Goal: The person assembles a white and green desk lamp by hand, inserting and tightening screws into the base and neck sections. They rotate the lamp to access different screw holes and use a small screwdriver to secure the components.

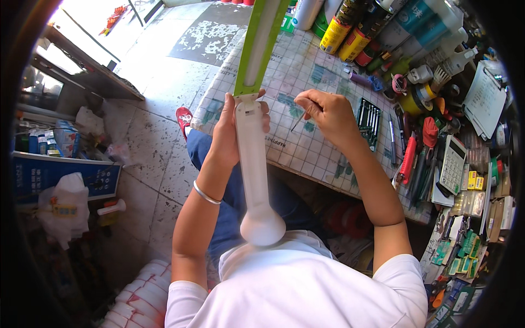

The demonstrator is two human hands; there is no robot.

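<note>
A desk lamp with a white stem (252,158) and a long, green-rimmed head (261,49) stretches away from me over the table edge. Its rounded white end (263,225) lies near my shirt. My left hand (232,123) wraps round the lamp just below the joint between stem and head. To the right of that joint, above the table, my right hand (325,115) pinches a small screwdriver (297,122). Its thin dark shaft points down and left, apart from the lamp; its handle is hidden in my fingers. A case of small screwdrivers (368,123) lies open beyond my right wrist.
The table (284,145) has a checked cloth. Spray cans (336,35), bottles, brushes and a red-handled cutter (407,158) crowd its right side, along with a calculator (453,164). At left, a blue box (71,175) and plastic bags stand on the tiled floor (145,153).
</note>
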